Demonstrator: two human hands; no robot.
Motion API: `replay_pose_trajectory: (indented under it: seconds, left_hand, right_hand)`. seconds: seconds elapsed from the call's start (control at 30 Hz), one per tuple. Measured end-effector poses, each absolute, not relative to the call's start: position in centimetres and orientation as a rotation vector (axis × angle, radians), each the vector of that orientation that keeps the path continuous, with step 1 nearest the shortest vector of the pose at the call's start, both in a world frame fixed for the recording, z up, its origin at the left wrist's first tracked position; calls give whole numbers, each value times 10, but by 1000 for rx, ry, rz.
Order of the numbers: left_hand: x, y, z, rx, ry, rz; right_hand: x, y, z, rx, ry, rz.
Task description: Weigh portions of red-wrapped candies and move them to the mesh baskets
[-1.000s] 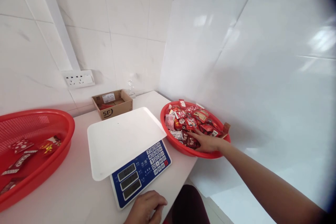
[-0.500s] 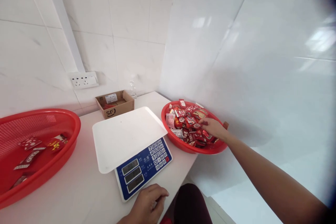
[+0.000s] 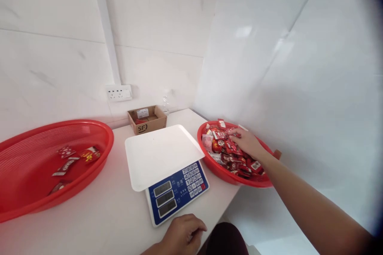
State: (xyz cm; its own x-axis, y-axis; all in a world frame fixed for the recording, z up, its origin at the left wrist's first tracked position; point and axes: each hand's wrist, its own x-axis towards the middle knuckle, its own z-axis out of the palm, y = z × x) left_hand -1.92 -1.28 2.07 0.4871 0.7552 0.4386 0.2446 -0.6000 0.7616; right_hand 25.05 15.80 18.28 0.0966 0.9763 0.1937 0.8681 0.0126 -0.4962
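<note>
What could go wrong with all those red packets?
The right hand is reaching into the heaped red packets, so some might slide over the rim of the red basin, which seems to sit near the counter's corner. The left hand is close to the scale's blue keypad and might bump its keys.

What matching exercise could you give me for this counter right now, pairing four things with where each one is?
Things:
1. Right hand
2. Left hand
3. SF cardboard box
4. Scattered red packets

Places:
A. In the left red basket
B. On the heaped packets in the right red basket
C. Just in front of the digital scale's blue panel
D. At the back of the white counter

Pairs: 1-B, 2-C, 3-D, 4-A
</note>
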Motion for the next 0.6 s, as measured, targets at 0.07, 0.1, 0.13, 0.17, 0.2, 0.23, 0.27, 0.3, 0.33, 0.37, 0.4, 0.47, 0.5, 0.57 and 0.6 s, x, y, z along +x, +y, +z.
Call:
replay_pose_trajectory:
  seconds: [0.07, 0.1, 0.13, 0.17, 0.2, 0.23, 0.27, 0.3, 0.33, 0.37, 0.4, 0.47, 0.5, 0.57, 0.6]
  left_hand:
    - [-18, -13, 16, 2110, 823, 1024]
    - [-17, -12, 14, 2114, 833, 1011]
    - [-17, -12, 12, 2118, 851, 998]
    - [-17, -12, 11, 2121, 870, 981]
    - [-16, -12, 9, 2120, 892, 963]
    - [-16, -11, 8, 2117, 912, 945]
    - [-16, -11, 6, 2119, 920, 922]
    - [-16, -10, 5, 2128, 918, 896]
    - [-16, -10, 3, 2142, 914, 871]
    - [-15, -9, 2, 2158, 909, 851]
    - [-15, -8, 1, 2175, 902, 839]
    - [-14, -7, -1, 2196, 888, 823]
    - [-14, -6, -1, 2194, 891, 818]
    - [-14, -6, -1, 2184, 893, 795]
    - [-14, -6, 0, 2179, 896, 782]
  right_hand:
    - [221, 159, 186, -1771, -1851, 367]
    - [205, 160, 186, -1712, -1872, 423]
    - [188, 161, 185, -1654, -1889, 491]
    - [171, 162, 183, -1598, -1899, 568]
    - [155, 163, 182, -1546, -1901, 652]
    - [140, 165, 180, -1499, -1901, 737]
    - [127, 166, 178, -1457, -1897, 817]
    - [116, 168, 177, -1420, -1893, 887]
    - [106, 169, 176, -1389, -1886, 944]
    - [99, 170, 175, -1366, -1878, 988]
    - [94, 171, 174, -1348, -1870, 1021]
    - [87, 171, 174, -1324, -1859, 1067]
    - [86, 170, 174, -1313, -1861, 1085]
    - [86, 169, 173, -1292, -1872, 1119]
    - [88, 168, 173, -1285, -1891, 1131]
